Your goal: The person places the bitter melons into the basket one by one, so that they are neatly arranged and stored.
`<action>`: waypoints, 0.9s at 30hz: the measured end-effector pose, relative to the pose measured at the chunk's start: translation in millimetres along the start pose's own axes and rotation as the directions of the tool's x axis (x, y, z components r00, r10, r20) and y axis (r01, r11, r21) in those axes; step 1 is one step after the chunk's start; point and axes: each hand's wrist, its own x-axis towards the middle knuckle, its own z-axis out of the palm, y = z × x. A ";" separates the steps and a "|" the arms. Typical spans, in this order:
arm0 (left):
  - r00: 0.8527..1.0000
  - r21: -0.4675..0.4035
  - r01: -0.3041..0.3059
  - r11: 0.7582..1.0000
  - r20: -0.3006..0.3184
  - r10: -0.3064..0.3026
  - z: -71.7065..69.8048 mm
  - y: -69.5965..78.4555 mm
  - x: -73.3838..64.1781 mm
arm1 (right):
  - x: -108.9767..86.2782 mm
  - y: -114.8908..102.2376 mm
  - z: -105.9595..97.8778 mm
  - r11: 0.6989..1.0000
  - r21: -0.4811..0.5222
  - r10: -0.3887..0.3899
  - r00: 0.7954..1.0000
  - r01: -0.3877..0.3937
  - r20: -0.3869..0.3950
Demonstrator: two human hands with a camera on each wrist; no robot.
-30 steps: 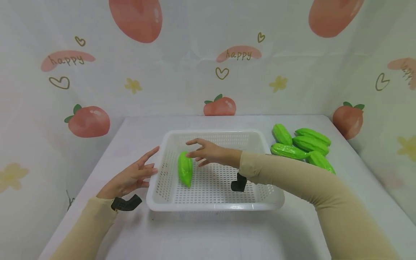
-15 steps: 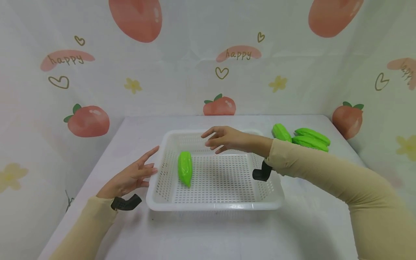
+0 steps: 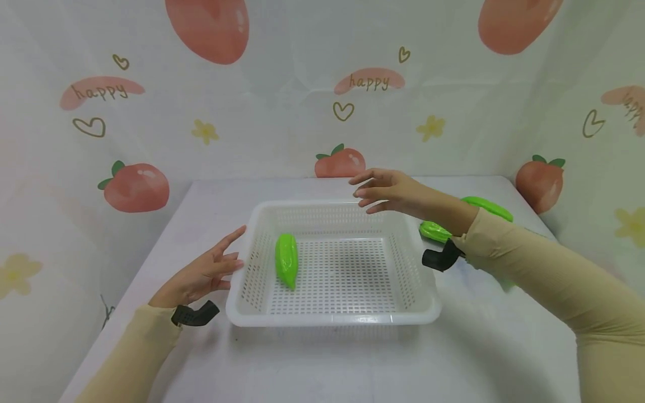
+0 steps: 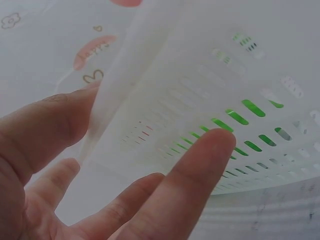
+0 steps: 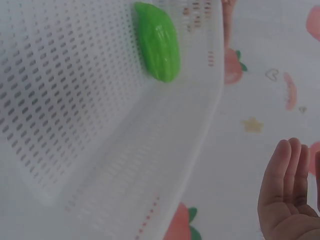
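A white perforated plastic basket (image 3: pixel 332 320) sits on the table with one glossy green ridged gourd (image 3: pixel 286 260) lying inside near its left wall. My left hand (image 3: pixel 200 277) is at the basket's left side, fingers loosely extended; in the left wrist view a fingertip (image 4: pixel 220 142) lies against the slotted wall. Above the back right rim hovers my right hand (image 3: pixel 393 193), fingers relaxed and holding nothing. The right wrist view shows that palm (image 5: pixel 285 210) bare, off to the side of the basket.
More green gourds lie on the table right of the basket, among them one at the back (image 3: pixel 486 207) and one by the rim (image 3: pixel 434 231); my right forearm partly hides them. A printed cloth backdrop (image 3: pixel 282 140) stands behind the table.
My right hand has risen from over the gourd in the basket and moved right and back past the far rim. The left hand, basket and gourd inside stay put.
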 end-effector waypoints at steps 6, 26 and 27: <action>1.000 -0.011 -0.002 1.000 0.008 0.002 0.2 -0.6 -0.6 | -21.6 7.8 -21.1 0.998 -0.010 -0.055 0.995 0.054 -0.086; 1.000 0.019 -0.007 1.000 0.000 0.007 -1.2 -1.5 0.7 | -112.3 89.6 -86.5 0.906 0.081 -0.361 0.860 0.415 -0.360; 1.000 0.012 -0.005 1.000 0.000 0.005 -1.3 -1.4 0.6 | -116.2 95.3 -89.9 0.906 0.062 -0.368 0.852 0.418 -0.372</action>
